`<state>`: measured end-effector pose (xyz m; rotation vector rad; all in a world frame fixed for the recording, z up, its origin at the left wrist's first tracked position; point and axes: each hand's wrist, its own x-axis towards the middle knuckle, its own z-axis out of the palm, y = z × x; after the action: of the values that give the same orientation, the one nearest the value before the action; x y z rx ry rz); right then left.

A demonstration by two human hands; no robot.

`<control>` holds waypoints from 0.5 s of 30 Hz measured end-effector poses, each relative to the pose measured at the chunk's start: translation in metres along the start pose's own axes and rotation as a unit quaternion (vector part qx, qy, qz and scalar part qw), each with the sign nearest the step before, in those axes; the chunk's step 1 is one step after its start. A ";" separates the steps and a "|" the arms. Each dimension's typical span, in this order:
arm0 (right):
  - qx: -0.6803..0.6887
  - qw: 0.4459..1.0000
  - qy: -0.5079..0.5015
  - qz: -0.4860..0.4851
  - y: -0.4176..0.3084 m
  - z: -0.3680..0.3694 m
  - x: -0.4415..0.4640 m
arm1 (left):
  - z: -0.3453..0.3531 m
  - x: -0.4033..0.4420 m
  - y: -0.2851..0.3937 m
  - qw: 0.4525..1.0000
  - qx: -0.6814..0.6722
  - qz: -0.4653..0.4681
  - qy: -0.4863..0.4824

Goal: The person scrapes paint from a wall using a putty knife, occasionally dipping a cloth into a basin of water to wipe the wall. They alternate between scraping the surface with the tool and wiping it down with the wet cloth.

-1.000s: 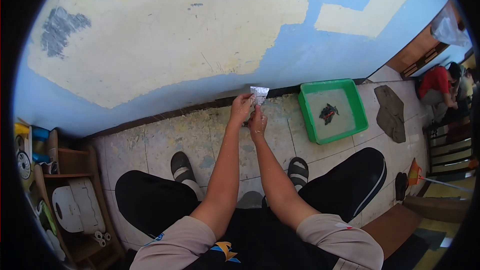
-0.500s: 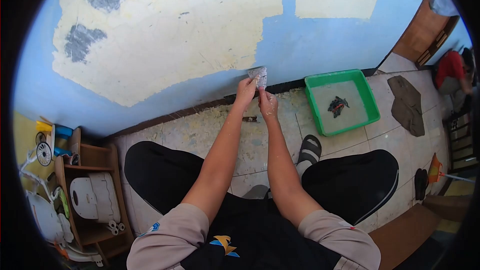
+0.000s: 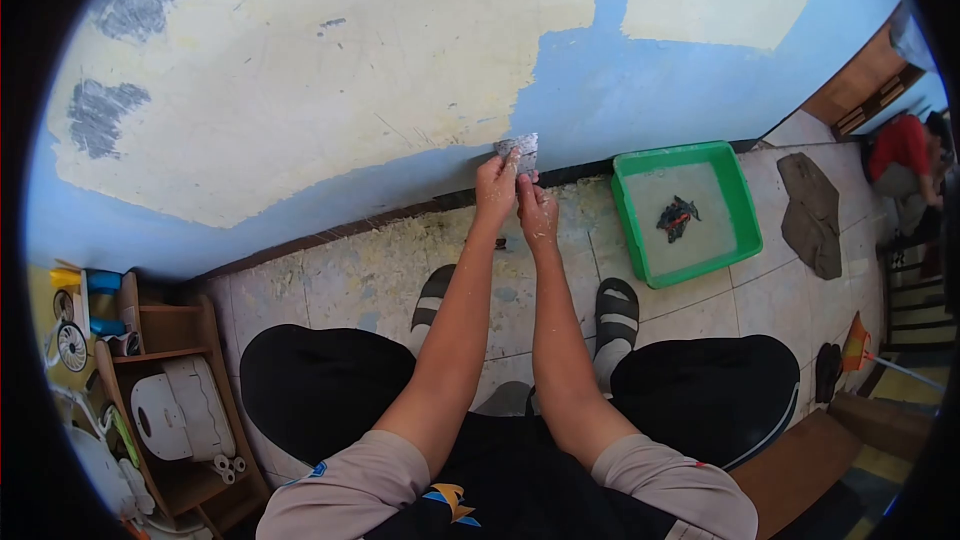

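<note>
Both my hands are closed on a flat, paint-speckled scraper (image 3: 521,152), held low at the wall. My left hand (image 3: 496,187) grips its left side, thumb along the face. My right hand (image 3: 538,212) pinches the lower end, just below and to the right. The blade is at the lower border of a scraped cream patch (image 3: 380,70), beside blue paint (image 3: 620,95). I cannot tell whether its edge touches the wall. Pale flecks cling to my fingers and forearms.
Paint scraps (image 3: 385,250) litter the tiles along the wall. To the right sit a green basin (image 3: 745,210) with cloudy water and a dark cloth (image 3: 678,218), then a brown cloth (image 3: 808,215). A wooden shelf (image 3: 165,345) stands left. A person in red (image 3: 900,150) crouches far right.
My view has shifted and tilted slightly, bringing my left sandal into sight. Both hands keep their hold on the scraper, which stays low by the wall and is turned slightly.
</note>
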<state>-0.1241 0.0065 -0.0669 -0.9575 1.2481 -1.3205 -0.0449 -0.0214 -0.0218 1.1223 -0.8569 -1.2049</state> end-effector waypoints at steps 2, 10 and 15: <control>0.007 1.000 0.003 0.001 0.001 0.001 0.000 | 0.002 -0.001 0.004 1.000 -0.021 -0.015 -0.003; 0.069 0.997 0.011 0.026 0.005 0.003 0.003 | 0.009 -0.004 0.005 0.999 -0.022 0.013 0.027; -0.029 0.999 0.028 -0.013 0.005 -0.003 0.007 | 0.013 -0.004 0.007 0.998 -0.044 -0.013 0.035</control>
<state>-0.1273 0.0005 -0.0728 -0.9877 1.3272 -1.3454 -0.0564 -0.0201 -0.0119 1.1006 -0.7315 -1.2077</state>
